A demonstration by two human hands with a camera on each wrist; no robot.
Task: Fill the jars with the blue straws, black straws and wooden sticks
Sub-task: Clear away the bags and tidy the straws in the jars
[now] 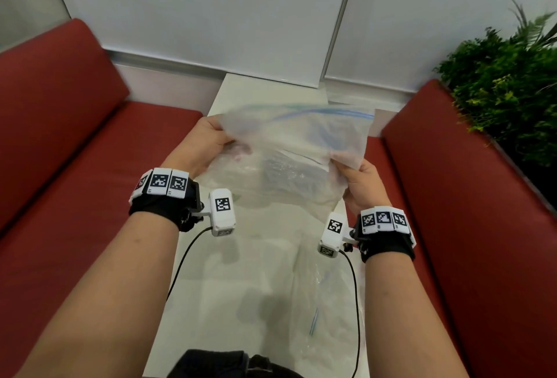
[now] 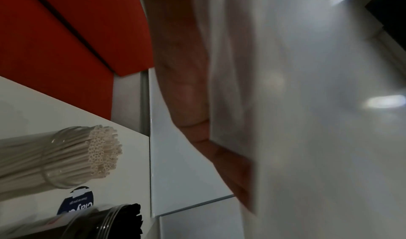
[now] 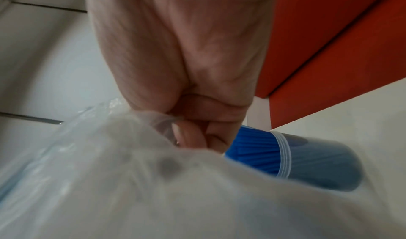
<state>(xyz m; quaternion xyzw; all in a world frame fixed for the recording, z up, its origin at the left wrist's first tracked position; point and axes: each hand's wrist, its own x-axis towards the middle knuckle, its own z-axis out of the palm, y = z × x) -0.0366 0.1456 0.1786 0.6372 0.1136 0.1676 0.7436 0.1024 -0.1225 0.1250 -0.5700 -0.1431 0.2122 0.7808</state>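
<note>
Both of our hands pinch a limp, clear zip bag (image 1: 289, 148) mid-frame, left hand (image 1: 205, 144) and right hand (image 1: 360, 184) curled on opposite edges, likely to spread it. Beneath, jars stand filled: pale tubes (image 2: 96, 154) and black straws (image 2: 131, 220) lower left, blue straws (image 3: 252, 150) right of centre.

I see red bench cushions (image 1: 75, 142) flanking a white table (image 1: 238, 88), a leafy green plant (image 1: 500, 88) at far right, grey-white wall panels (image 1: 211, 16) behind, and a dark blue label (image 2: 77, 202) on the tabletop.
</note>
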